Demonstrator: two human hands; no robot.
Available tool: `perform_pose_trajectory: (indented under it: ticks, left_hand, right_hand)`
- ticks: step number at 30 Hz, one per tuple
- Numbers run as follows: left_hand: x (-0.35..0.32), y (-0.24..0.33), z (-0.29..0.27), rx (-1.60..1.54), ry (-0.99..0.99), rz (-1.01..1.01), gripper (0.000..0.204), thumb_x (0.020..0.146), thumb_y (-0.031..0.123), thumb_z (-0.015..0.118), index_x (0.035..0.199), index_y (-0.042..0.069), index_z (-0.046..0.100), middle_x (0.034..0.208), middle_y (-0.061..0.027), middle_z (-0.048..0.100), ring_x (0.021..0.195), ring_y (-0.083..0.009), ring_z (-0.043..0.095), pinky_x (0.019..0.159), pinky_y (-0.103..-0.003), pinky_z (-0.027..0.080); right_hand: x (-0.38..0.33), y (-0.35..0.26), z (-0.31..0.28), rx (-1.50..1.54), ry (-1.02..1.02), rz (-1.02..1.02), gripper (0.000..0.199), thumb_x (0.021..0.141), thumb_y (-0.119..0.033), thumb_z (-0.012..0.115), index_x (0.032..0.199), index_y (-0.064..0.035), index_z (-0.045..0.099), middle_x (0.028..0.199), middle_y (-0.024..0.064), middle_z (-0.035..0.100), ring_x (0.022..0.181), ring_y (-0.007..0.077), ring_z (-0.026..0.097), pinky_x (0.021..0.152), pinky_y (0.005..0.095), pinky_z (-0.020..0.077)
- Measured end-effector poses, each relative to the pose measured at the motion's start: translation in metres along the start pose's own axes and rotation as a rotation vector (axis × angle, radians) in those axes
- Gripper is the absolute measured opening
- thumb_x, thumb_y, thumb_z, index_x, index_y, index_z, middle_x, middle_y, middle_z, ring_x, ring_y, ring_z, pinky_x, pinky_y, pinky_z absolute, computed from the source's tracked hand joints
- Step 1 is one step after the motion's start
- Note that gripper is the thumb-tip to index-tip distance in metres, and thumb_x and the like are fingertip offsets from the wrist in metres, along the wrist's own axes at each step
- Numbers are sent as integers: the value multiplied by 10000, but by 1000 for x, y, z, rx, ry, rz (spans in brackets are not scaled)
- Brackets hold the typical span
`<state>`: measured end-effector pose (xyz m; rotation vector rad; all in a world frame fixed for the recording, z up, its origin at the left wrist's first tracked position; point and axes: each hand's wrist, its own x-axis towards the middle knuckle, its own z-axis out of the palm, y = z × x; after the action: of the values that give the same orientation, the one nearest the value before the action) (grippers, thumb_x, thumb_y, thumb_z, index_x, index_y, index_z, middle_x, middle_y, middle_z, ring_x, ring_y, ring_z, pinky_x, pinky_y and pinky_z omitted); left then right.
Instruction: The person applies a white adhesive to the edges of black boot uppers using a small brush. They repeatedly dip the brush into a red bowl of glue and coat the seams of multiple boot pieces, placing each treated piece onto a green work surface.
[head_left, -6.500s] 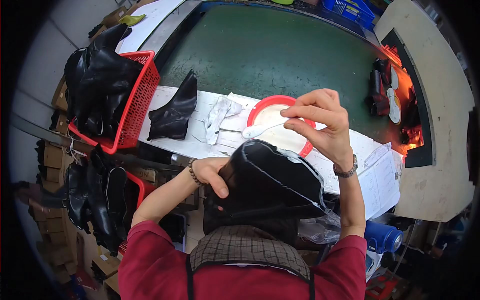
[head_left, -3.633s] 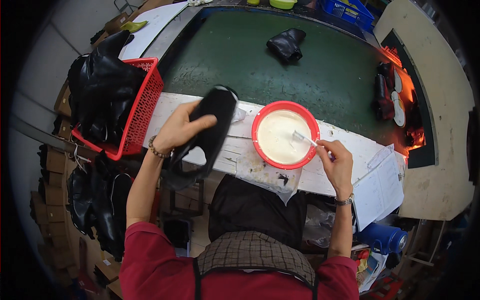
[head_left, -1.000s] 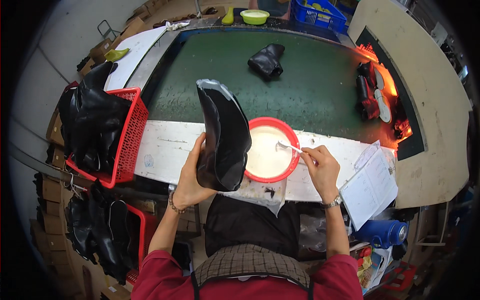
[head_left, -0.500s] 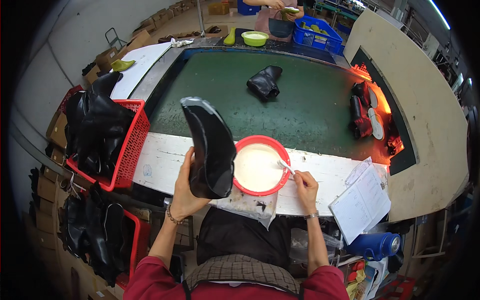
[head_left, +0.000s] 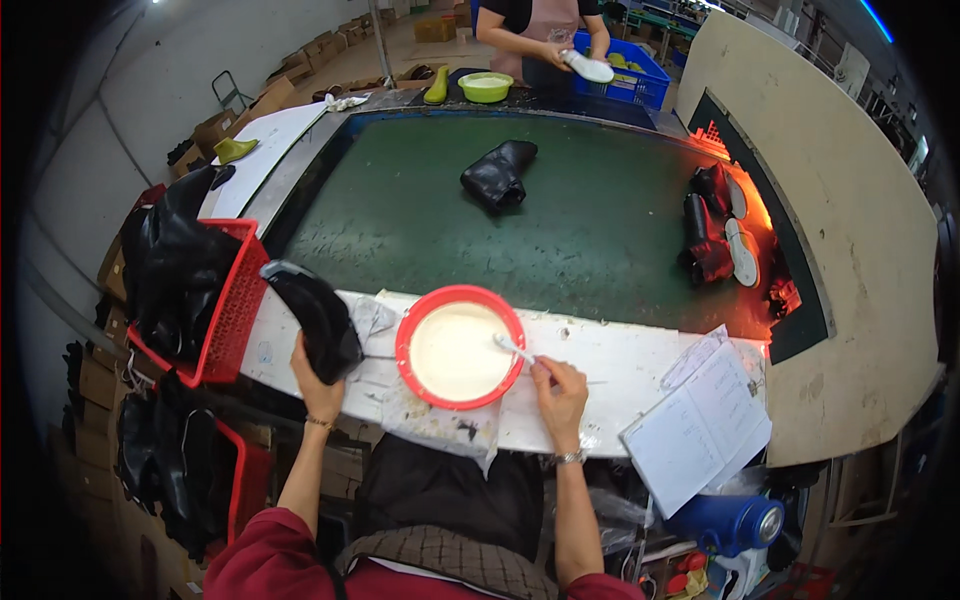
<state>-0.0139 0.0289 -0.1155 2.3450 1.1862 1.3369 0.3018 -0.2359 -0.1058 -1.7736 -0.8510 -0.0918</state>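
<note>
1. Our left hand (head_left: 318, 385) holds up a black boot upper (head_left: 315, 318) over the near edge of the white desk (head_left: 620, 365). The fingers are wrapped around its lower end and closed on it.
2. The upper's long axis tilts up and to the left, away from our wrist, so its open top points toward the red basket (head_left: 232, 305).
3. Our right hand (head_left: 560, 390) pinches the handle of a small white brush (head_left: 513, 348). The bristle end points left into the red bowl (head_left: 460, 346), touching the pale glue inside it.
4. The bowl sits between our two hands. The upper lies just left of its rim, so the brush hand is the nearer one to the glue and the left hand the nearer one to the basket.
5. The basket, at the desk's left end, is piled with more black uppers (head_left: 175, 265).
6. An open booklet of white sheets (head_left: 700, 425) lies at the desk's right end, tilted, with printed lines we cannot read.
7. Beyond the desk runs a green conveyor belt (head_left: 560, 230) carrying one black upper (head_left: 497, 175), well away from us.
8. Brown cardboard boxes (head_left: 290, 90) stand along the far left wall.
9. Another person (head_left: 545, 30) works at the belt's far end beside a blue crate (head_left: 640, 75) and a yellow-green bowl (head_left: 485, 87).
</note>
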Motion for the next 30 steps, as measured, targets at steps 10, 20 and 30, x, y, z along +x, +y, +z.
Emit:
perform_pose_trajectory:
  ticks: [10, 20, 30]
  left_hand:
    - [1, 0, 2, 32, -50, -58, 883, 749, -71, 696, 1551, -20, 328, 1469, -220, 443, 1386, -394, 438, 1186, -435, 322]
    - [-10, -10, -7, 50, -147, -83, 854, 772, -19, 712, 1535, -53, 331, 1470, -253, 425, 1393, -424, 406, 1186, -478, 304]
    - [4, -2, 2, -74, -9, -40, 818, 742, -88, 663, 1508, -54, 379, 1446, -270, 465, 1345, -457, 442, 1170, -495, 322]
  right_hand:
    - [9, -10, -6, -57, -114, 52, 251, 816, -231, 852, 1019, -113, 763, 790, -3, 694, 722, 181, 606, 748, 357, 380]
    - [6, -12, -14, -143, -208, 122, 243, 815, -259, 845, 998, -124, 758, 743, -5, 645, 707, 201, 585, 775, 362, 387]
    - [2, -4, 4, -164, -66, 97, 163, 858, -132, 803, 1004, -73, 762, 774, 47, 686, 682, 188, 592, 751, 342, 439]
